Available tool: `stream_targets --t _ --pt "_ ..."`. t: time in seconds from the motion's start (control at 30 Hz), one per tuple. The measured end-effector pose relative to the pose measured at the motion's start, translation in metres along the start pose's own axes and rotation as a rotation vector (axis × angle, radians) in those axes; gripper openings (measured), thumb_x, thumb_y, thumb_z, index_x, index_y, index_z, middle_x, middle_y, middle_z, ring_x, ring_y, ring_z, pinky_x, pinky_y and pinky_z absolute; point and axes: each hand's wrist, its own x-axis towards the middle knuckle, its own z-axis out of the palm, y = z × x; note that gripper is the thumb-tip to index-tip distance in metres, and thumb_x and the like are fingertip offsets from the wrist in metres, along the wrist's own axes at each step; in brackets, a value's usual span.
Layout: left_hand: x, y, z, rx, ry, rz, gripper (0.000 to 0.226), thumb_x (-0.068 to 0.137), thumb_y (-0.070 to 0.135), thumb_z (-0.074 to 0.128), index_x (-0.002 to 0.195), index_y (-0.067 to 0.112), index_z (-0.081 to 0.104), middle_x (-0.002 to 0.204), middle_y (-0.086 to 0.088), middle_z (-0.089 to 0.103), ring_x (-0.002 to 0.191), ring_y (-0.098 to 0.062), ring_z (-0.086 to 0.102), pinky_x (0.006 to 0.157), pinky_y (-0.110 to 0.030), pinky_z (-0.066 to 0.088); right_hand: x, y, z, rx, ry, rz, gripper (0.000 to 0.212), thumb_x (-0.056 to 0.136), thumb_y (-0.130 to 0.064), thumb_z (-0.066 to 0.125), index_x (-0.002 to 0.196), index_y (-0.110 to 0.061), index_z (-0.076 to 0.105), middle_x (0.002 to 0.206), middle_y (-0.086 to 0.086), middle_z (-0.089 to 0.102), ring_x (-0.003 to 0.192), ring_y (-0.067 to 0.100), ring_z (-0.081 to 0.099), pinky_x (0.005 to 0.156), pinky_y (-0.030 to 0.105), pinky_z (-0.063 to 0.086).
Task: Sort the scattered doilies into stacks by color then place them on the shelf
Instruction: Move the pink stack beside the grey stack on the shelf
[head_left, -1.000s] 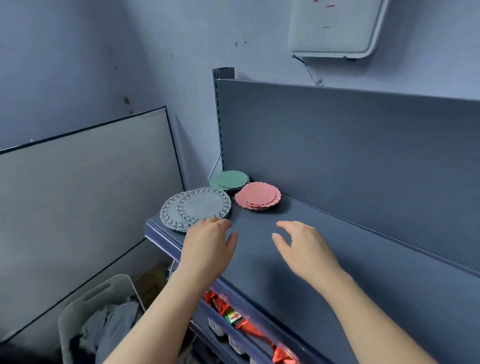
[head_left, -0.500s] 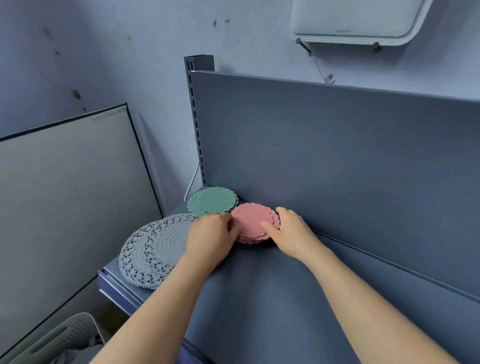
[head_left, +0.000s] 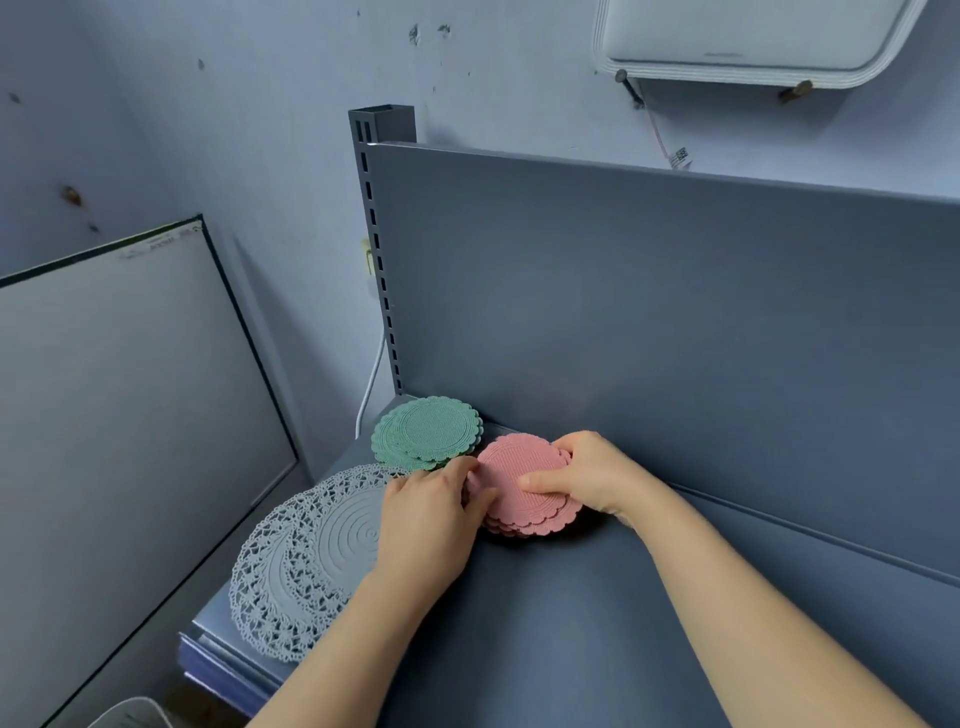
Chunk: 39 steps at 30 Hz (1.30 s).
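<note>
Left hand (head_left: 423, 525) and right hand (head_left: 589, 475) each had a curled grip on the pink stack (head_left: 514, 460), green stack (head_left: 427, 431) just beyond.

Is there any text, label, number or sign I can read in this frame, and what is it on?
Nothing is legible.
Tag on the cord by the wall: dark code-like print, too small to read.
Board, top edge: faint smudged marks, unreadable.
White device on the wall: one faint mark, too small to read.
</note>
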Motion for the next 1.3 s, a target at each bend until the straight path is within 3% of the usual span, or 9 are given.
stream_targets --t 0.2,0.37,0.5,0.6,0.73,0.87,0.97,1.17,1.3 --pt "0.002 -0.006 -0.006 -0.044 -0.068 0.056 0.026 0.093 0.046 0.043 0.115 0.032 0.047 0.093 0.011 0.064 0.098 -0.017 0.057 0.082 -0.031 0.03 -0.015 -0.001 0.019 0.063 0.167 0.026 0.046 0.066 -0.03 0.082 0.104 -0.017 0.06 0.1 -0.001 0.067 0.093 0.017 0.064 0.086 0.039 0.053" --pt "0.001 -0.007 -0.01 -0.109 -0.12 0.126 0.036 0.093 0.042 0.045 0.127 0.03 0.041 0.116 0.01 0.063 0.107 -0.019 0.057 0.089 -0.032 0.031 -0.044 0.005 0.038 0.334 0.322 0.083 0.049 0.068 -0.022 0.081 0.108 -0.018 0.054 0.104 -0.001 0.066 0.095 0.017 0.064 0.086 0.039 0.053" --pt "-0.008 0.009 -0.016 -0.413 -0.206 0.166 0.059 0.088 0.042 0.058 0.138 0.016 0.038 0.128 0.002 0.057 0.115 -0.018 0.055 0.096 -0.032 0.041 -0.086 0.016 0.038 0.439 0.447 0.06 0.053 0.065 -0.022 0.083 0.111 -0.021 0.056 0.106 -0.003 0.067 0.097 0.015 0.064 0.089 0.04 0.053" --pt "-0.026 0.036 -0.019 -0.676 -0.349 0.171 0.065 0.085 0.04 0.063 0.14 0.017 0.036 0.129 0.005 0.055 0.106 -0.01 0.058 0.09 -0.025 0.046 -0.134 0.029 0.032 0.528 0.536 0.025 0.052 0.066 -0.017 0.083 0.111 -0.022 0.057 0.105 -0.004 0.069 0.097 0.015 0.066 0.09 0.042 0.053" --pt "-0.052 0.086 -0.018 -0.872 -0.537 0.204 0.064 0.081 0.041 0.068 0.135 0.021 0.041 0.124 0.01 0.056 0.095 -0.002 0.062 0.078 -0.017 0.051 -0.203 0.054 0.017 0.613 0.694 0.012 0.053 0.066 -0.013 0.083 0.112 -0.021 0.058 0.107 -0.002 0.069 0.101 0.017 0.066 0.092 0.045 0.052" --pt "-0.088 0.147 -0.01 -1.045 -0.78 0.271 0.044 0.074 0.039 0.074 0.109 0.019 0.056 0.107 0.002 0.065 0.097 -0.018 0.065 0.077 -0.041 0.058 -0.275 0.088 -0.001 0.624 0.868 0.062 0.053 0.067 -0.015 0.083 0.113 -0.025 0.058 0.11 -0.004 0.068 0.103 0.015 0.065 0.091 0.044 0.053" --pt "-0.124 0.201 0.0 -1.089 -0.879 0.335 0.045 0.071 0.04 0.079 0.101 0.018 0.056 0.103 -0.006 0.064 0.094 -0.03 0.065 0.071 -0.047 0.059 -0.334 0.117 -0.014 0.613 0.987 0.104 0.058 0.06 -0.028 0.083 0.113 -0.031 0.059 0.11 -0.007 0.067 0.104 0.014 0.064 0.092 0.045 0.052" --pt "-0.222 0.324 0.023 -1.098 -1.021 0.497 0.051 0.059 0.059 0.075 0.097 0.03 0.055 0.101 0.004 0.065 0.097 -0.021 0.064 0.077 -0.047 0.056 -0.466 0.189 -0.045 0.564 1.191 0.177 0.049 0.07 -0.018 0.082 0.112 -0.033 0.06 0.107 -0.01 0.068 0.1 0.009 0.065 0.09 0.041 0.053" --pt "-0.301 0.41 0.034 -1.07 -1.069 0.632 0.04 0.07 0.05 0.074 0.098 0.03 0.052 0.099 0.006 0.065 0.093 -0.017 0.063 0.081 -0.046 0.054 -0.555 0.241 -0.065 0.454 1.356 0.285 0.049 0.071 -0.015 0.08 0.111 -0.033 0.058 0.106 -0.013 0.066 0.094 0.0 0.063 0.086 0.032 0.053"
